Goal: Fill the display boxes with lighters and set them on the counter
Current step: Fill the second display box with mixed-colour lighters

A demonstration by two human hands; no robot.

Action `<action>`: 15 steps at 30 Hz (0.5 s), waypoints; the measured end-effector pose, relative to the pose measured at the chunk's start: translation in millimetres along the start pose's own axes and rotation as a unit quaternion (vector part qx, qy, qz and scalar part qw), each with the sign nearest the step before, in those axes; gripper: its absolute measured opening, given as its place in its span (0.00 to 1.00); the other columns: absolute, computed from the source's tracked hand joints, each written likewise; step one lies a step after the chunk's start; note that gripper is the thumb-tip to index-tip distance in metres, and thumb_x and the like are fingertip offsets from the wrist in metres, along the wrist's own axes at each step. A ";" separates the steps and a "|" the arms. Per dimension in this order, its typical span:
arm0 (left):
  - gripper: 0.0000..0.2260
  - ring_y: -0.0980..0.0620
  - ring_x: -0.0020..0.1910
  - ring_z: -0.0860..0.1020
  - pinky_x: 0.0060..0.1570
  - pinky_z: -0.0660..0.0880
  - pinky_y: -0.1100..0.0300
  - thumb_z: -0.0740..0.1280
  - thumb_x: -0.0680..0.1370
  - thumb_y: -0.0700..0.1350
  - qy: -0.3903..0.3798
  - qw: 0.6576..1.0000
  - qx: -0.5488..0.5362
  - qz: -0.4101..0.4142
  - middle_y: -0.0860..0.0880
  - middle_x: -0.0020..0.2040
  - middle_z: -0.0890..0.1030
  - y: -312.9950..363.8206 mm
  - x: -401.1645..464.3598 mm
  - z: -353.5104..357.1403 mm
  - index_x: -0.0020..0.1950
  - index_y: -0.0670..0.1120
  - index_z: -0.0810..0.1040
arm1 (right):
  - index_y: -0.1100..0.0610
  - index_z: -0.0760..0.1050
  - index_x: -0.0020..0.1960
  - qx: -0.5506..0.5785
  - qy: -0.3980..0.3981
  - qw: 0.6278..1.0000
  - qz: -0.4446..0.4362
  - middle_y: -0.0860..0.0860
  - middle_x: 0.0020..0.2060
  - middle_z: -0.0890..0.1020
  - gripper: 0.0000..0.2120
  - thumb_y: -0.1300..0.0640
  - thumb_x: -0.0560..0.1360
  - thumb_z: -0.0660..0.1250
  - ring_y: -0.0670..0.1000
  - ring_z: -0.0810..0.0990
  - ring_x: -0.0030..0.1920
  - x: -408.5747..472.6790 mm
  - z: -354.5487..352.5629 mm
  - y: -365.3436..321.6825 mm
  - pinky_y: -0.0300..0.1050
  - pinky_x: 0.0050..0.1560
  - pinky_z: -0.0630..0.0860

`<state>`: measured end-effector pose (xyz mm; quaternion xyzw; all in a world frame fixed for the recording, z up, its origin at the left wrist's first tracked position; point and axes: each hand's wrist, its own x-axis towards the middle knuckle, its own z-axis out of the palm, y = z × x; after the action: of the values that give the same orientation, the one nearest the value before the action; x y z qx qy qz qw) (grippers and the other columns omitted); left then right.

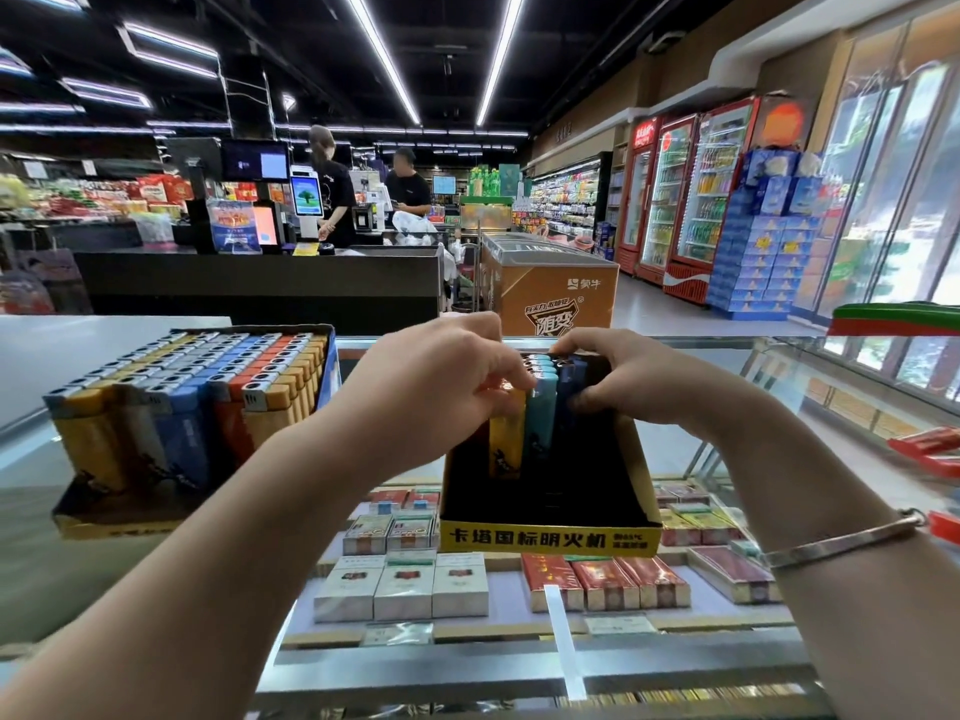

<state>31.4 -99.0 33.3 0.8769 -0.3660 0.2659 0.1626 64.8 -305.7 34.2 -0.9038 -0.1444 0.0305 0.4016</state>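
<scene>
Mid-fill: left hand (441, 376) pinches the yellow lighter (506, 439), right hand (623, 379) grips the blue lighters (570, 392) in the half-empty display box (550, 535) at desk (156, 563) center, full box (197, 407) at 9 o'clock; next, probably seat the rows and add more.

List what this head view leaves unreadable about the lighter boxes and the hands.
- Half-filled display box: how many lighters stand at its back, hidden by the left hand and right hand.
- Fingertips of both hands: hidden among the lighters.
- Full display box: front lettering, blurred.
- Cigarette packs under the glass counter: labels too small.
</scene>
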 end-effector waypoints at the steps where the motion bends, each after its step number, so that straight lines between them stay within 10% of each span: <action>1: 0.09 0.61 0.42 0.71 0.41 0.72 0.60 0.71 0.71 0.51 -0.005 0.999 -0.039 -0.023 0.62 0.42 0.72 -4.7 -0.3 -0.6 0.50 0.60 0.81 | 0.45 0.73 0.47 0.004 0.000 1.000 0.000 0.50 0.47 0.77 0.19 0.69 0.70 0.69 0.46 0.77 0.46 -0.3 0.0 0.3 0.37 0.39 0.72; 6: 0.19 0.54 0.66 0.66 0.65 0.68 0.48 0.66 0.63 0.64 -0.119 0.953 -0.232 -0.156 0.56 0.67 0.67 -15.2 -0.3 4.3 0.54 0.69 0.70 | 0.45 0.73 0.48 0.005 0.019 1.000 -0.002 0.48 0.48 0.76 0.19 0.69 0.70 0.69 0.45 0.76 0.47 0.4 0.8 0.5 0.38 0.38 0.71; 15: 0.25 0.59 0.58 0.72 0.57 0.71 0.65 0.72 0.69 0.53 -0.062 0.963 -0.227 -0.132 0.56 0.64 0.68 -13.5 1.8 32.9 0.65 0.56 0.71 | 0.50 0.73 0.59 -0.064 0.117 0.991 -0.009 0.49 0.50 0.74 0.21 0.67 0.70 0.66 0.51 0.74 0.52 -6.5 7.2 0.5 0.45 0.51 0.75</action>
<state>53.7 -106.6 6.7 0.8723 -0.3068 0.0975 0.3680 57.5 -302.6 28.5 -0.9239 -0.1059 -0.0883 0.3570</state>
